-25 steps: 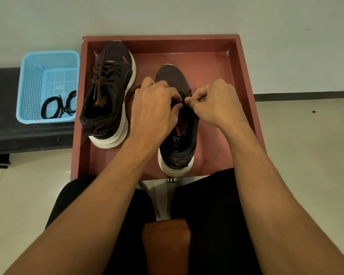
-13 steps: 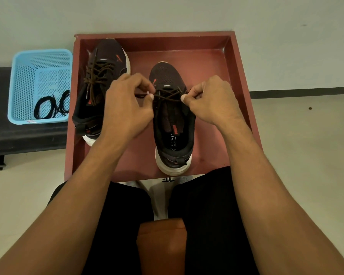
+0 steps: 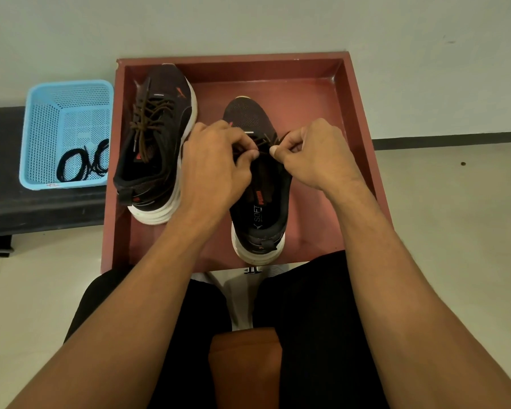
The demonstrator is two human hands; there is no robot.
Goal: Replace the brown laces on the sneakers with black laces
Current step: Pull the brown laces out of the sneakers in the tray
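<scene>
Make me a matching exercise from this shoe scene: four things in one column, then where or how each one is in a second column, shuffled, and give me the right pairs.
Things
1. black laces
2. blue basket
3. left-side sneaker
4. middle sneaker

Places or states
A. left hand and right hand pinch its brown lace
B. on the dark bench beside the red tray
C. tilted in the tray, fully laced in brown
D. lying in the basket

Pairs: 1-D, 2-B, 3-C, 4-A
</scene>
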